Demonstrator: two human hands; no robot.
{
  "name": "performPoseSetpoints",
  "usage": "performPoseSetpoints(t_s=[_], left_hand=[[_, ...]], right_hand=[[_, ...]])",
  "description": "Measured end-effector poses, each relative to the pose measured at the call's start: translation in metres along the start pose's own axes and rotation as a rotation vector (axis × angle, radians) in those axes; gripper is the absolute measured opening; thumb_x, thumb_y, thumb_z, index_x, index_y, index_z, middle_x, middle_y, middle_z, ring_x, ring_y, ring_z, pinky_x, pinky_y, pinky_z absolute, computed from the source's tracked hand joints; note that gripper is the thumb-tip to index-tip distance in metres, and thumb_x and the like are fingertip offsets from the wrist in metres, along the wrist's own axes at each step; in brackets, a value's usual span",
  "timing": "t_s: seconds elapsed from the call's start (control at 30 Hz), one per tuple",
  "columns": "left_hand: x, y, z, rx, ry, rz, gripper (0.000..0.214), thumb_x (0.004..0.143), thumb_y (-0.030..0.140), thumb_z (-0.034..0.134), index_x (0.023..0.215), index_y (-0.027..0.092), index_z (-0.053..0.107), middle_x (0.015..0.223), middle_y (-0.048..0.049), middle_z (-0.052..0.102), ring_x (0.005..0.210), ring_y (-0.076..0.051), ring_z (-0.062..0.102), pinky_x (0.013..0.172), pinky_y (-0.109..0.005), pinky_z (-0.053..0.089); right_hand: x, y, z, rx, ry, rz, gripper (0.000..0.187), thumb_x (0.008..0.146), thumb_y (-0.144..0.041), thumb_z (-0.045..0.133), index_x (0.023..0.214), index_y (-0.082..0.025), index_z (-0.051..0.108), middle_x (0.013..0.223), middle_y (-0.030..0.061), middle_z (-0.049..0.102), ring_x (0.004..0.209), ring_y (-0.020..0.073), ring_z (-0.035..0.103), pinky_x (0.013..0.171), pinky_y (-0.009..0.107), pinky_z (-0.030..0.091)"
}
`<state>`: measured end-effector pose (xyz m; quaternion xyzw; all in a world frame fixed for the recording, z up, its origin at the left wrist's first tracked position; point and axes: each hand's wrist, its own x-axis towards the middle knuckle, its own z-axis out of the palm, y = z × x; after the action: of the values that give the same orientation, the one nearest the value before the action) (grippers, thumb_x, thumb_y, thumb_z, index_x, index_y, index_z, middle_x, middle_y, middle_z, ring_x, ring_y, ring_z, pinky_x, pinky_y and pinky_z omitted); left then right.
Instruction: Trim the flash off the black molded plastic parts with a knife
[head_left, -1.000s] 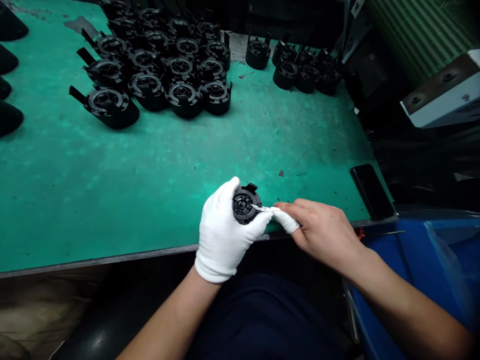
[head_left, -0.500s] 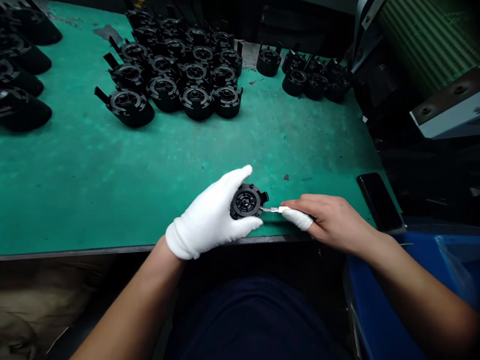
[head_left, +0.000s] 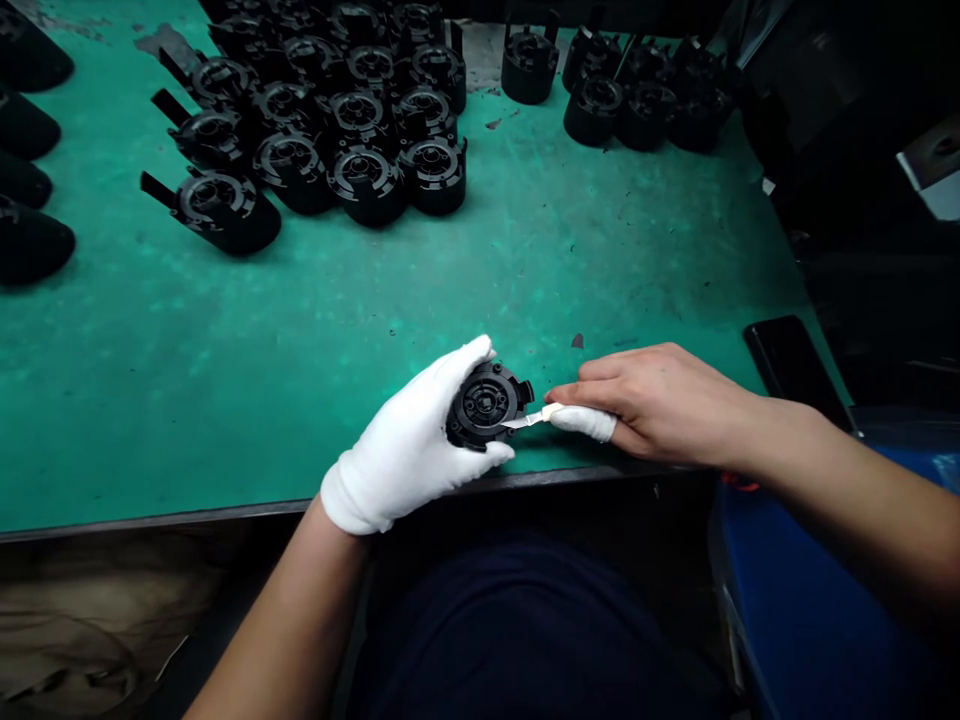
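Observation:
My left hand (head_left: 416, 440), in a white glove, is closed around a round black plastic part (head_left: 486, 400). The part's ringed face is turned up toward me, and a small tab sticks out on its right side. My right hand (head_left: 637, 400), bare but for a white cover on the thumb, pinches the pale handle of a small knife (head_left: 529, 418). Its thin blade reaches over the lower right of the part's face; whether the edge touches the plastic I cannot tell. Both hands are above the front edge of the green table (head_left: 300, 400).
Several similar black parts (head_left: 367, 185) stand grouped at the back left, with another cluster (head_left: 592, 110) at the back right. More dark cylinders (head_left: 30, 240) line the far left. A phone (head_left: 795, 365) lies at the right edge, above a blue bin (head_left: 810, 600).
The knife blade has moved from the part's right rim further in over its lower right face. My right hand's wrist has risen slightly. The view has shifted a little.

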<state>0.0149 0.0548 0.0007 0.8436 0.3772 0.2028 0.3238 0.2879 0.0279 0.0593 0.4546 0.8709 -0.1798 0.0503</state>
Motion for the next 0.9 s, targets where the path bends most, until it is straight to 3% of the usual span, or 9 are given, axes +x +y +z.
performPoseSetpoints(t_s=[0.1,0.27,0.37,0.53,0.63,0.73,0.9], left_hand=[[0.0,0.001,0.001,-0.005,0.009,0.012,0.094,0.074,0.047,0.08,0.151,0.023,0.032,0.149,-0.0105,0.052,0.139,-0.028,0.05,0.119,-0.042,0.041],[-0.001,0.0,0.004,0.006,0.048,0.013,0.092,0.076,0.047,0.079,0.151,0.023,0.032,0.148,-0.0113,0.053,0.136,-0.029,0.053,0.117,-0.044,0.043],[-0.001,0.001,0.006,0.002,0.062,0.013,0.092,0.076,0.047,0.079,0.151,0.023,0.032,0.147,-0.0118,0.053,0.135,-0.029,0.054,0.116,-0.044,0.044],[-0.011,0.014,0.019,0.022,0.165,-0.05,0.097,0.073,0.049,0.081,0.151,0.021,0.032,0.148,-0.0136,0.053,0.137,-0.03,0.052,0.118,-0.046,0.042],[-0.021,0.024,0.029,-0.019,0.224,-0.112,0.107,0.071,0.058,0.081,0.154,0.019,0.026,0.153,-0.0164,0.046,0.142,-0.032,0.045,0.12,-0.047,0.039],[-0.026,0.029,0.032,-0.061,0.221,-0.135,0.102,0.075,0.056,0.077,0.155,0.02,0.025,0.156,-0.0159,0.042,0.146,-0.031,0.039,0.122,-0.046,0.035],[-0.026,0.028,0.029,-0.074,0.213,-0.131,0.097,0.075,0.055,0.078,0.153,0.021,0.031,0.154,-0.0126,0.047,0.145,-0.027,0.043,0.122,-0.042,0.036]], right_hand=[[0.0,-0.002,-0.001,-0.037,-0.018,0.015,0.032,0.096,-0.029,0.053,0.123,-0.035,0.07,0.085,-0.0002,0.072,0.077,0.0182,0.067,0.055,0.029,0.032],[-0.007,-0.011,0.007,-0.09,0.057,0.178,0.033,0.096,-0.03,0.051,0.124,-0.032,0.068,0.089,0.0009,0.072,0.078,0.0188,0.067,0.052,0.029,0.03],[-0.013,-0.014,0.017,-0.051,0.097,0.21,0.032,0.097,-0.028,0.051,0.125,-0.031,0.067,0.094,0.0013,0.074,0.081,0.0189,0.068,0.056,0.029,0.036],[-0.031,-0.023,0.034,0.206,0.215,0.229,0.029,0.098,-0.023,0.049,0.121,-0.025,0.065,0.105,0.004,0.076,0.086,0.02,0.072,0.07,0.03,0.049],[-0.041,-0.04,0.041,0.332,0.163,0.265,0.038,0.092,-0.012,0.049,0.126,-0.024,0.061,0.11,0.0042,0.076,0.088,0.0209,0.072,0.073,0.031,0.053],[-0.043,-0.06,0.046,0.368,0.112,0.266,0.046,0.088,-0.006,0.047,0.13,-0.021,0.059,0.12,0.0074,0.072,0.101,0.0236,0.07,0.085,0.036,0.056],[-0.036,-0.076,0.047,0.376,0.075,0.279,0.05,0.087,-0.004,0.046,0.133,-0.016,0.06,0.124,0.0115,0.071,0.109,0.0273,0.068,0.096,0.043,0.055]])
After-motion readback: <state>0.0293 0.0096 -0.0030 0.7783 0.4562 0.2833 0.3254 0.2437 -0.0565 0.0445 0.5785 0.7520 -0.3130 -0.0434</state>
